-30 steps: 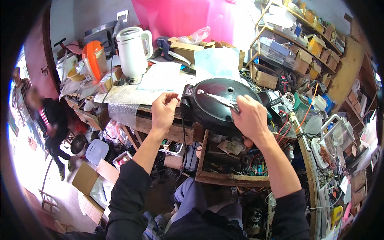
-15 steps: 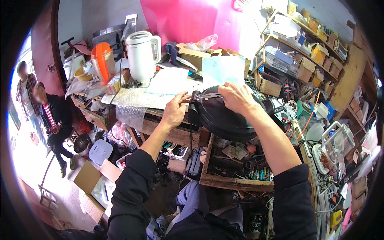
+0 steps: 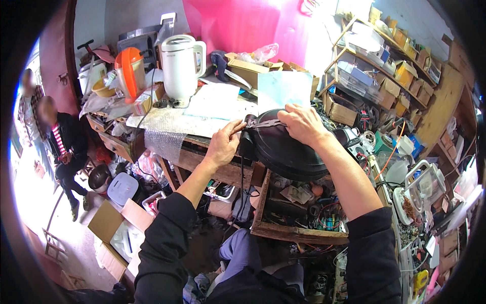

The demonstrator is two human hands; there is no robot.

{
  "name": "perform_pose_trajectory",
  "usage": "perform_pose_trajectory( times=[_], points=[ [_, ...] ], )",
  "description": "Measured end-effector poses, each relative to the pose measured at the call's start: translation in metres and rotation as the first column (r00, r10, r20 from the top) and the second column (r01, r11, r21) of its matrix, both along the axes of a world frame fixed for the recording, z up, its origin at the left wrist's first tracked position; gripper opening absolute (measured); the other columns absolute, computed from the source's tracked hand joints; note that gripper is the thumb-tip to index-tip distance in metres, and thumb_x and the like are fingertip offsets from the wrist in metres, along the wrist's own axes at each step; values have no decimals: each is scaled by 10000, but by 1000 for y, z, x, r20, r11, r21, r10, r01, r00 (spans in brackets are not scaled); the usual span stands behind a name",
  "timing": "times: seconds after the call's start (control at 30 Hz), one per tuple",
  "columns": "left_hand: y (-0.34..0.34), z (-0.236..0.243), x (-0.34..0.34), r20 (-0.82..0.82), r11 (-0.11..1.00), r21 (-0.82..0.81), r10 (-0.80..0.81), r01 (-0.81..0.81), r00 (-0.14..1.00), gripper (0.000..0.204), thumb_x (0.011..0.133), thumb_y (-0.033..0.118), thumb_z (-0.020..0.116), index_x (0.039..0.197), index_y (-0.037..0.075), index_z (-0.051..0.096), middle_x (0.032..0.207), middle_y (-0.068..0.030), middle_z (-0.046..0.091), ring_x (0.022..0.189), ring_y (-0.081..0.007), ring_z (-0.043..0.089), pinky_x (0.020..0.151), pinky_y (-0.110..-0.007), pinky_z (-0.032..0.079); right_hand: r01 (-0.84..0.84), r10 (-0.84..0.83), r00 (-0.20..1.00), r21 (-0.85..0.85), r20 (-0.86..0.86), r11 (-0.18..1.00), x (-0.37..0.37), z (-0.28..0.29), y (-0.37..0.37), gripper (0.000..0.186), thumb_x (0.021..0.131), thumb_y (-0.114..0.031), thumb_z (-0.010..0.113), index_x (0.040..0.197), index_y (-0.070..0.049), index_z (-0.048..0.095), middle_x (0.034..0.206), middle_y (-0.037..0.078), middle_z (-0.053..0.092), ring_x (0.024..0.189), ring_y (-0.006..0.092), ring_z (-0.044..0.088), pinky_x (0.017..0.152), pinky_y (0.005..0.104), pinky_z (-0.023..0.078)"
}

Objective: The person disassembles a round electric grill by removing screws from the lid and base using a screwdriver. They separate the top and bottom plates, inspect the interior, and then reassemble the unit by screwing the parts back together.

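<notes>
1. Since a second ago, our right hand (image 3: 302, 124) has carried the pliers (image 3: 268, 123) leftward to the edge of the round black appliance (image 3: 287, 158).
2. We have the handles clamped in that hand, the appliance just beneath the grip.
3. Our left hand (image 3: 221, 147) is beside the pliers' tips; we cannot tell whether it pinches anything.
4. Beyond the grip, leftward, a white jug (image 3: 177, 76) bears print too small to read.

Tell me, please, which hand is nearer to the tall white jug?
Left. The left hand is in front of the tall white jug and to its right, beside the round black appliance; the right hand is farther right, over that appliance, holding pliers.
</notes>
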State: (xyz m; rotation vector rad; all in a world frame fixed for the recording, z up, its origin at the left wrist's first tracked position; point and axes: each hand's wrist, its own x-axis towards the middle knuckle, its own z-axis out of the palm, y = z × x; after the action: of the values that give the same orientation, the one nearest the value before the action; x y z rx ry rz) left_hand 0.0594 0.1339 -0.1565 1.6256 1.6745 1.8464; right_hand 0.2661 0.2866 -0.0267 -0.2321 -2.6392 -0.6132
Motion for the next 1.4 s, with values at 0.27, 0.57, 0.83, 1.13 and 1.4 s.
perform_pose_trajectory(
  times=[0.27,0.57,0.83,1.13,1.4],
  points=[
    [-7,9,12,-124,999,12,38,-37,992,477,971,-23,524,1447,-61,503,1368,-219,661,1291,-275,638,1085,-335,491,-84,85,996,23,-38,996,-1,2,11,130,760,-41,669,867,-65,600,894,106,591,942,320,629,767,448,524],
    [-10,18,19,-190,987,8,159,-160,969,450,954,7,557,1403,-21,561,1267,-192,720,1168,-317,706,1009,-368,536,-24,27,999,80,-38,997,-4,4,10,110,853,-58,607,927,-121,659,956,94,640,1019,298,644,862,430,519],
    [-4,14,13,-288,973,109,228,-205,930,428,956,4,569,1382,35,574,1188,-182,742,1041,-344,737,898,-399,582,-163,187,976,200,-110,966,-8,3,23,62,801,-112,658,849,-108,618,852,68,570,894,276,616,750,425,513],
    [0,18,8,-344,987,74,158,-142,926,613,938,-64,502,1533,77,446,1338,-161,691,1148,-317,706,987,-385,540,-193,203,977,128,-67,973,-6,3,32,120,761,-83,675,859,-108,611,879,71,561,916,296,600,783,429,493],
    [-3,14,6,-395,989,37,145,-142,907,638,927,-67,503,1541,95,438,1332,-171,685,1190,-372,667,1026,-422,518,-134,136,991,109,-14,985,-9,6,31,132,794,-61,645,894,-147,647,931,57,610,977,272,637,868,415,511]
  ],
)
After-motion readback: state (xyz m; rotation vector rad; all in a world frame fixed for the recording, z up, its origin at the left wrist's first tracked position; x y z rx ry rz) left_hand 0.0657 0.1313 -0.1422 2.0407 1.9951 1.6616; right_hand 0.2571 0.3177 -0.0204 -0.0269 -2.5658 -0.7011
